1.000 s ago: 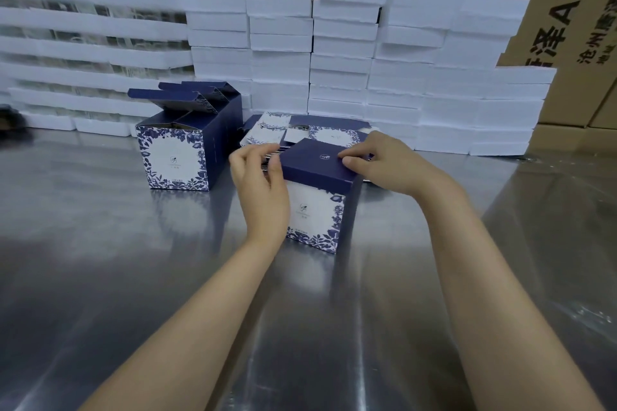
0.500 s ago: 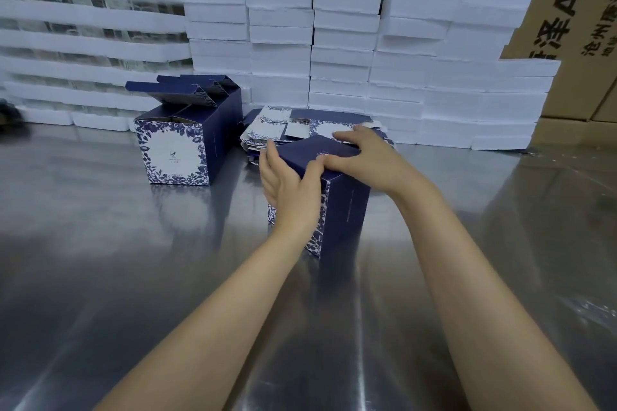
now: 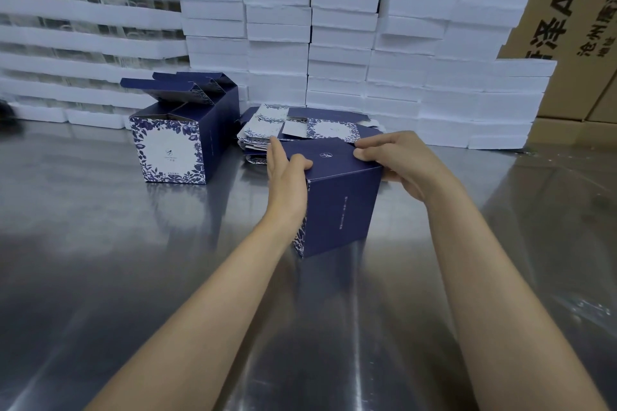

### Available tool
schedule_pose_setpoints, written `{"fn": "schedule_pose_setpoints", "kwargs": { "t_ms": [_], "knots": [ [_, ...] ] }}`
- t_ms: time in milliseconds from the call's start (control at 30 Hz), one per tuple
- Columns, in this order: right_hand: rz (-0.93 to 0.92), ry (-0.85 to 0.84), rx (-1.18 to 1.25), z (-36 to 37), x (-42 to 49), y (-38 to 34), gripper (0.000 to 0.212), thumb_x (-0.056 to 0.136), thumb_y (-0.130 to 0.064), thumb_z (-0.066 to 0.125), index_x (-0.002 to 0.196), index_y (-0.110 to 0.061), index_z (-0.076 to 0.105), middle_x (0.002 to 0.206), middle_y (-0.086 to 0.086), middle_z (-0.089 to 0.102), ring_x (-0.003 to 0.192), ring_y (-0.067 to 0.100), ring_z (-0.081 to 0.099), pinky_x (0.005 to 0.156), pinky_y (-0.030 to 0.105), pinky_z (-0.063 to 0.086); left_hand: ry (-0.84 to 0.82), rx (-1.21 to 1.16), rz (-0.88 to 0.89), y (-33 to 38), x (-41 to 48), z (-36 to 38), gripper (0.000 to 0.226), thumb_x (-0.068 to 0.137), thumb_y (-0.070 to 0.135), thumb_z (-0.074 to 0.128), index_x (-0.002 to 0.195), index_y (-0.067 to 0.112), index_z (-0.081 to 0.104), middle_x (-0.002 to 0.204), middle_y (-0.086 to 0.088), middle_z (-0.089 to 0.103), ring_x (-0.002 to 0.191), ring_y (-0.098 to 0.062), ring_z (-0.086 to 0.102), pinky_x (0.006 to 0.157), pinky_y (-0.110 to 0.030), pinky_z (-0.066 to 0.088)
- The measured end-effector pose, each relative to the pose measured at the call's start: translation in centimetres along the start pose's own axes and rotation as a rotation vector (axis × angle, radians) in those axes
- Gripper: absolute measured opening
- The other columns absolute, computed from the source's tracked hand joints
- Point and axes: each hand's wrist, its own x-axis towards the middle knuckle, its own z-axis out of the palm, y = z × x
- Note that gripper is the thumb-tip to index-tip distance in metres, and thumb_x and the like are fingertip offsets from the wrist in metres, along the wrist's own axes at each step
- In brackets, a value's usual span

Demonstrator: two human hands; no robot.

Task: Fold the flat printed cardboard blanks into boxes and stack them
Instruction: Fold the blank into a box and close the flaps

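Note:
A navy box [image 3: 337, 207] with blue floral print stands folded on the steel table [image 3: 133, 260], its top flap closed. My left hand [image 3: 287, 177] grips its left side, thumb on the top flap. My right hand [image 3: 397, 160] holds the right top edge, fingers curled over the flap. Behind the box lies a pile of flat printed blanks [image 3: 300, 127]. To the left stands a row of folded boxes [image 3: 180, 140] with their top flaps open.
Stacks of white foam trays [image 3: 334, 43] form a wall along the back of the table. Brown shipping cartons [image 3: 567, 10] rise behind them. Bare steel surface stretches in front and to both sides.
The box has turned so a plain navy side faces me. My left hand shifted from the top flap to the left side, and my right hand slid to the right edge.

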Motion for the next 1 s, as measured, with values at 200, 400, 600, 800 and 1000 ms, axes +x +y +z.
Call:
{"fn": "schedule_pose_setpoints", "kwargs": {
  "t_ms": [200,400,600,800,1000],
  "knots": [
    [0.019,0.037,0.009,0.0,-0.4,-0.1,0.009,0.086,-0.006,0.068,0.092,-0.012,0.072,0.085,-0.001,0.07,0.068,0.006,0.064,0.051,0.016,0.05,-0.064,-0.105,-0.046,-0.3,0.5,-0.7,0.075,0.087,0.019,0.043,0.154,0.036,0.014,0.157,0.009,0.026,0.141,-0.018,0.033,0.114,-0.046,0.033],
    [0.01,0.051,0.046,0.1,-0.4,0.1,0.02,0.083,-0.007,0.066,0.103,-0.012,0.069,0.084,-0.004,0.067,0.063,0.007,0.061,0.055,0.016,0.047,-0.141,-0.146,-0.085,-0.4,0.9,-1.1,0.066,0.092,0.012,0.038,0.151,0.037,0.024,0.14,0.008,0.05,0.107,-0.011,0.061,0.08,-0.026,0.054],
    [0.147,0.042,0.299,1.7,-0.8,1.2,0.036,0.081,-0.014,0.053,0.11,0.006,0.063,0.087,0.006,0.057,0.079,0.02,0.05,0.063,0.027,0.037,-0.14,-0.2,-0.096,-0.5,0.9,-1.0,0.064,0.091,0.013,0.039,0.149,0.04,0.03,0.111,0.013,0.062,0.07,-0.003,0.068,0.054,-0.016,0.052],
    [0.137,0.145,0.309,2.1,-0.1,0.7,0.019,0.078,-0.008,0.057,0.095,-0.003,0.064,0.083,0.008,0.047,0.077,0.021,0.045,0.058,0.027,0.03,-0.125,-0.193,-0.099,-0.9,1.0,-0.9,0.063,0.09,0.017,0.041,0.146,0.044,0.033,0.112,0.016,0.061,0.074,-0.004,0.067,0.061,-0.018,0.054],
    [0.096,0.143,0.211,1.7,0.9,1.3,0.035,0.08,-0.01,0.062,0.107,0.012,0.063,0.085,0.014,0.058,0.076,0.019,0.049,0.068,0.031,0.038,-0.078,-0.205,-0.111,-1.2,1.1,-0.7,0.059,0.089,0.019,0.045,0.142,0.045,0.042,0.092,0.021,0.068,0.061,-0.001,0.067,0.052,-0.016,0.051]
  ]
}}
